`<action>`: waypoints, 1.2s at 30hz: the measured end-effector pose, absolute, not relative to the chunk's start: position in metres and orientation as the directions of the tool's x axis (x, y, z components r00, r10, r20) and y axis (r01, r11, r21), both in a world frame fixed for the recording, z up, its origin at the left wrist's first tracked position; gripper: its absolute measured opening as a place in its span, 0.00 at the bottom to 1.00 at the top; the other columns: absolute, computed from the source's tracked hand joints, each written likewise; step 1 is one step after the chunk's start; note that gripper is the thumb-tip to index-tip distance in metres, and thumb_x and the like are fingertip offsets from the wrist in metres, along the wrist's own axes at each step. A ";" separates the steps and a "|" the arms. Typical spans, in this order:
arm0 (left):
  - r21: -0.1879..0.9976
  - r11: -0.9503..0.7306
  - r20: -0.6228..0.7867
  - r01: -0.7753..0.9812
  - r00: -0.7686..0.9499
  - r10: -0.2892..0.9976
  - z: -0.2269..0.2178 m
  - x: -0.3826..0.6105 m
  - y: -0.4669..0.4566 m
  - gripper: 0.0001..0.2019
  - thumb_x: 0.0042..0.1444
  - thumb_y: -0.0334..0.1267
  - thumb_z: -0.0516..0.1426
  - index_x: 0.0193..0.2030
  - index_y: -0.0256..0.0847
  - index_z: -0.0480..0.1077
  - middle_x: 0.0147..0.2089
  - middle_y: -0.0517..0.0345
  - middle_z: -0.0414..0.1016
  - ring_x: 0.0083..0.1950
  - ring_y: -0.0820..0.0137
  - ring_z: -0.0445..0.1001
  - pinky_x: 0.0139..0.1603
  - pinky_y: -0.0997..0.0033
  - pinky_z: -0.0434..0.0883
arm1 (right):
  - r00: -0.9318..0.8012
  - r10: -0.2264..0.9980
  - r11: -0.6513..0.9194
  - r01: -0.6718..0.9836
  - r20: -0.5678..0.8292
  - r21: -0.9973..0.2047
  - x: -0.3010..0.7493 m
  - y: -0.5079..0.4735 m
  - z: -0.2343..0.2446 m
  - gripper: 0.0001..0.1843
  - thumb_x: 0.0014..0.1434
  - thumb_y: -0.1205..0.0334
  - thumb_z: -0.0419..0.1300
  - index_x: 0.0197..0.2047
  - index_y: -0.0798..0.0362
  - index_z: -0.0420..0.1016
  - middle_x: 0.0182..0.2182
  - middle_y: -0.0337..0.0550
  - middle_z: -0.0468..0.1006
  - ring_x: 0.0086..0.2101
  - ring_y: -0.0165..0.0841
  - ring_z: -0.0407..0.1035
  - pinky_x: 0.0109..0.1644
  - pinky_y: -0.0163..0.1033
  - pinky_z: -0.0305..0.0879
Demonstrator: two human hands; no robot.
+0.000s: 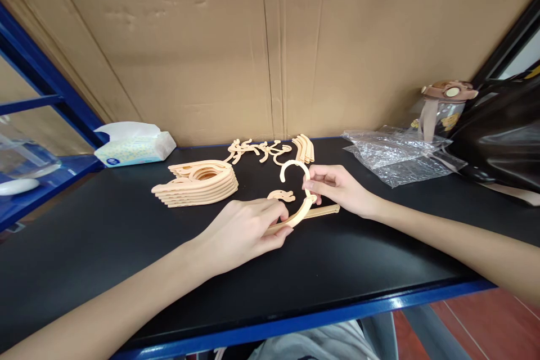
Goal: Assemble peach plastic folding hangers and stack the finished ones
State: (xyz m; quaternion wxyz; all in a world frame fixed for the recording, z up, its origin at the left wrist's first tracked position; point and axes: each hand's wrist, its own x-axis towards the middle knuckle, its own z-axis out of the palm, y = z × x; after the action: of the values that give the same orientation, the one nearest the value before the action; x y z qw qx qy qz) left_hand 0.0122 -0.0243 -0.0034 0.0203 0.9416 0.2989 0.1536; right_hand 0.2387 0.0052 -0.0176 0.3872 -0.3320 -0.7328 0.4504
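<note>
Between thumb and fingers, my left hand (253, 225) grips a curved cream hanger arm (300, 215). My right hand (331, 187) pinches a cream hanger hook (300, 164) by its stem, and the hook's lower end meets the arm's right end. Whether the two are joined I cannot tell. Just beyond the hands a small curved cream piece (282, 196) lies on the black table. A straight cream bar (324, 212) shows behind the held arm, partly hidden. Left of my hands sits a neat stack of cream folded hangers (198, 183).
Loose cream hooks (257, 150) and several curved arms (304, 148) lie at the table's back. A tissue pack (135, 146) sits back left. At right are crumpled clear plastic bags (392, 154), a bottle (449, 107) and a black bag (502, 135). Cardboard (211, 50) walls the rear.
</note>
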 end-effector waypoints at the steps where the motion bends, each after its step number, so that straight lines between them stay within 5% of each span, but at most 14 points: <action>1: 0.126 -0.821 0.284 0.557 0.773 0.567 -0.004 0.013 -0.024 0.04 0.59 0.37 0.52 0.34 0.41 0.64 0.29 0.65 0.70 0.26 0.77 0.67 0.23 0.78 0.56 | -0.485 0.833 0.367 0.127 0.265 -0.922 0.239 0.005 -0.017 0.13 0.57 0.55 0.59 0.28 0.55 0.66 0.23 0.34 0.67 0.23 0.24 0.63 0.30 0.32 0.63; 36: 0.220 -0.761 0.329 0.610 0.688 0.647 -0.004 0.011 -0.022 0.03 0.60 0.35 0.53 0.38 0.41 0.68 0.33 0.64 0.72 0.28 0.77 0.68 0.25 0.79 0.58 | -0.461 0.841 0.379 0.129 0.284 -0.916 0.239 0.006 -0.021 0.09 0.60 0.58 0.56 0.31 0.54 0.64 0.22 0.34 0.69 0.23 0.25 0.65 0.30 0.33 0.65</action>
State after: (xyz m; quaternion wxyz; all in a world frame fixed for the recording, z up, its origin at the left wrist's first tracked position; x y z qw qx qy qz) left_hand 0.0113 -0.0224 -0.0039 0.0466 0.9175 0.3426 0.1965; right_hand 0.2391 0.0065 -0.0212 0.3987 -0.3328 -0.7285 0.4468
